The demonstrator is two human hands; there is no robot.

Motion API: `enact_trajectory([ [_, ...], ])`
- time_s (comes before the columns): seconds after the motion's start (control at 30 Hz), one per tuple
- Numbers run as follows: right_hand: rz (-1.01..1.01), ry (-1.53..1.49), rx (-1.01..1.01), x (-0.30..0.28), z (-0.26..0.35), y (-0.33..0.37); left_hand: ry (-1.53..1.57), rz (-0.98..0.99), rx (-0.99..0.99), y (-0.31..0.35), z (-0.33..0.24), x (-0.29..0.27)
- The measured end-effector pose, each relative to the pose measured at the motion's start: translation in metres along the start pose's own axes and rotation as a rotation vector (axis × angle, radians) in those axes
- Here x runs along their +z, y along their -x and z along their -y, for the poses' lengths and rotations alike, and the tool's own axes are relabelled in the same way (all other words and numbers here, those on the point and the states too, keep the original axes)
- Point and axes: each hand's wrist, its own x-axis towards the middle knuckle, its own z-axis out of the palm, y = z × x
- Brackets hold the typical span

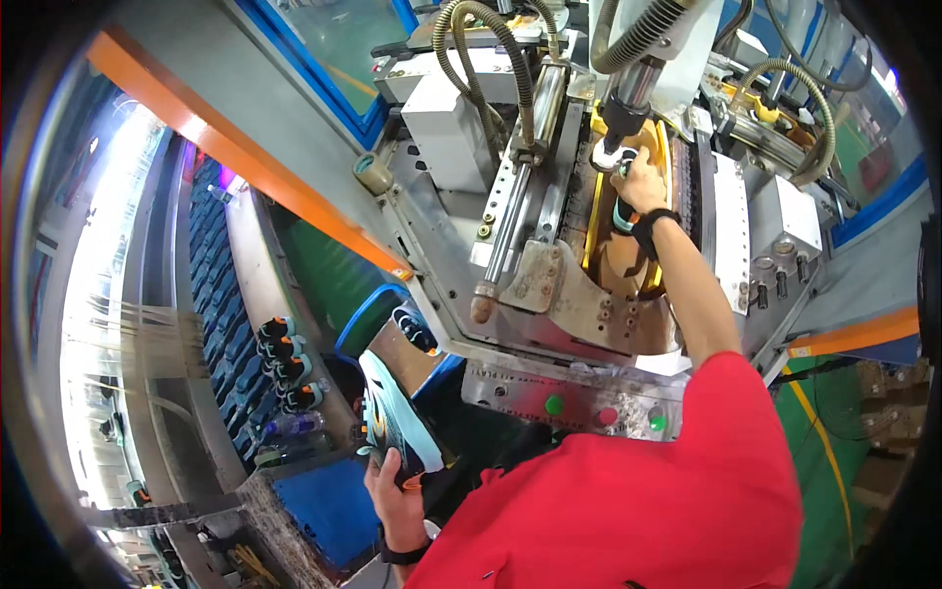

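Low on the left, my left hand (395, 503) is closed round the end of a dark sneaker (390, 417) with a pale blue sole and orange accents. The sneaker is tilted, its sole turned toward the machine. My right hand (643, 185) reaches into the yellow-edged cavity of a press machine (549, 280), just under its black and metal press head (628, 98). Its fingers are closed on a second shoe (622, 218), dark with light blue, which stands in the cavity and is mostly hidden by the hand and wrist.
Buttons (554, 404) line the machine's front panel. A blue-rimmed bin (343, 339) with another sneaker (414, 327) stands left of it. Several shoes (287, 363) sit along the ledge beside a blue conveyor (221, 329). An orange bar (245, 147) slants overhead; hoses (491, 49) hang above the machine.
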Motion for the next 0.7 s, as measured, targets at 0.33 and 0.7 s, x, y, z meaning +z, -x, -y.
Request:
enact_trajectory([
  [0.33, 0.221, -0.503, -0.53, -0.022, 0.033, 0.32, 0.093, 0.033, -0.164, 0.027, 0.034, 0.029],
  [0.7, 0.414, -0.37, -0.679, 0.106, -0.008, 0.376, 0.031, 0.008, -0.177, 0.06, 0.042, 0.034],
])
